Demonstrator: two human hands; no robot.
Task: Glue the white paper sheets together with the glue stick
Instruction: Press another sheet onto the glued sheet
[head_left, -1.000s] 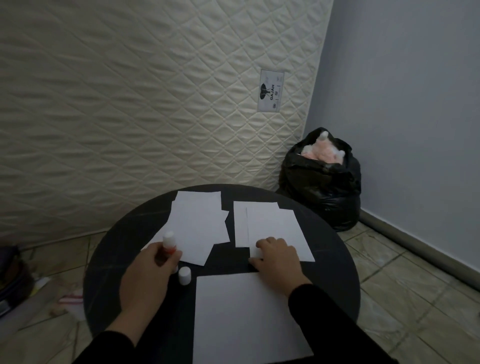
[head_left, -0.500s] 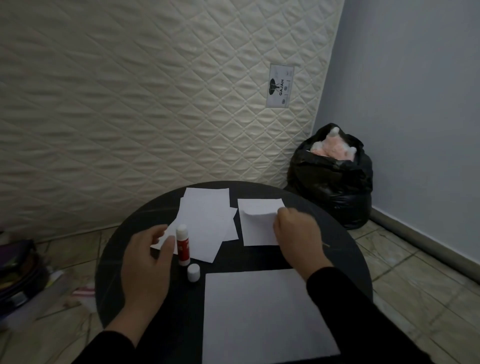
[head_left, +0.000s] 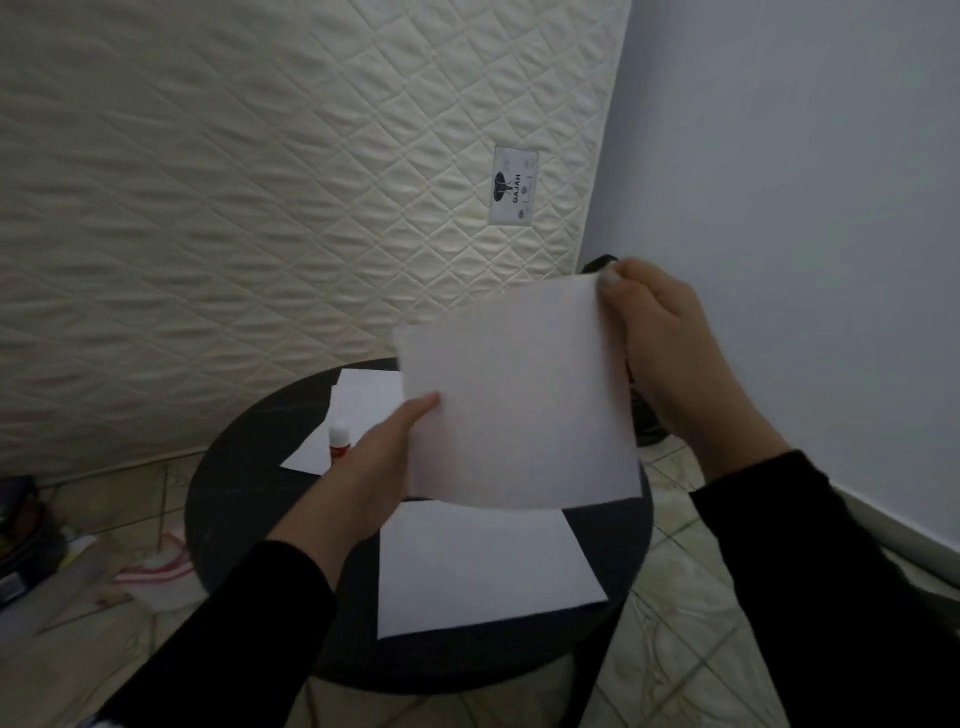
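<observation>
Both hands grip one thin white square paper sheet (head_left: 519, 400) above the counter: left hand (head_left: 379, 467) pinching its left edge, right hand (head_left: 654, 343) its top right corner. Behind stands a cream quilted mattress (head_left: 260, 182) against a smooth pale wall (head_left: 805, 182). Below, the round black counter (head_left: 249, 483) carries a larger flat white sheet (head_left: 483, 571), more white sheets (head_left: 363, 405), and an upright red-and-white glue stick (head_left: 340, 441), uncapped, over the tiled floor (head_left: 675, 649).

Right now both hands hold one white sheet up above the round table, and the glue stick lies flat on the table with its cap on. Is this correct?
Not quite. The head view shows the glue stick standing upright on the table. The rest holds: left hand and right hand hold the sheet up.
</observation>
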